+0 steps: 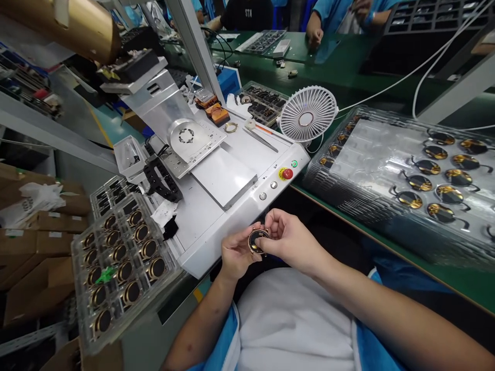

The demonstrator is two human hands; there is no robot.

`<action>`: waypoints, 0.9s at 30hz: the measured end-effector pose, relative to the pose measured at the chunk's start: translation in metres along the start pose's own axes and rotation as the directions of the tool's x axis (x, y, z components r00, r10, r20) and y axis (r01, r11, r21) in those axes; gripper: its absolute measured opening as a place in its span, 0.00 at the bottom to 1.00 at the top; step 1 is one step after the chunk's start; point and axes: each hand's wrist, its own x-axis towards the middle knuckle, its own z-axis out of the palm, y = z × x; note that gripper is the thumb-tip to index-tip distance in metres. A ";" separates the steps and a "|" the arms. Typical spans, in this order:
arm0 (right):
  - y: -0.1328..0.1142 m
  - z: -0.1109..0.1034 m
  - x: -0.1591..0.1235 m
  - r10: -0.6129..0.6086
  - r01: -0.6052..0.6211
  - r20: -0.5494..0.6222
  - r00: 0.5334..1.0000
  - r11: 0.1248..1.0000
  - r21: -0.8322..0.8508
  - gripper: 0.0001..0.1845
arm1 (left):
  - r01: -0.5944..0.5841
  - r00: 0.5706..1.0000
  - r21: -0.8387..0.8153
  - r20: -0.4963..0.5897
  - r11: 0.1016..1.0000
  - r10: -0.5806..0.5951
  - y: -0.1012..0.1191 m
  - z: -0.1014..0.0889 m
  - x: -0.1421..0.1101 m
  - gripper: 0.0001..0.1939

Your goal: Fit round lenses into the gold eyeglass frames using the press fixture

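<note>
Many discs occupy a tray; left hand and right hand pinch another disc.

So the outfit here is basically two layers. Over the belly there's a plain soft whitish fabric top, a bit rumpled, with shallow creases and a rounded front. On either side of it sits a bright blue cloth outer garment, edged with a narrow white fabric trim (honestly kinda neat, like piping on a work smock). Both forearms are bare, and so are the left hand and right hand. Where the blue sleeves end is hard to tell, since the forearms cover part of the cloth.
</note>
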 end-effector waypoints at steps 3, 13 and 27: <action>0.002 0.000 0.001 -0.006 0.006 0.003 1.000 0.999 0.034 0.17 | -0.005 1.000 0.008 -0.011 1.000 0.005 0.000 0.001 0.001 0.27; 0.006 -0.006 0.006 0.055 -0.058 0.056 0.997 0.996 0.068 0.24 | -0.041 0.998 0.057 -0.055 0.998 0.044 -0.002 -0.001 -0.003 0.26; 0.024 -0.013 0.018 0.180 -0.194 0.165 0.970 0.979 0.070 0.35 | -0.229 0.974 0.347 0.084 0.910 0.213 0.009 -0.002 0.001 0.30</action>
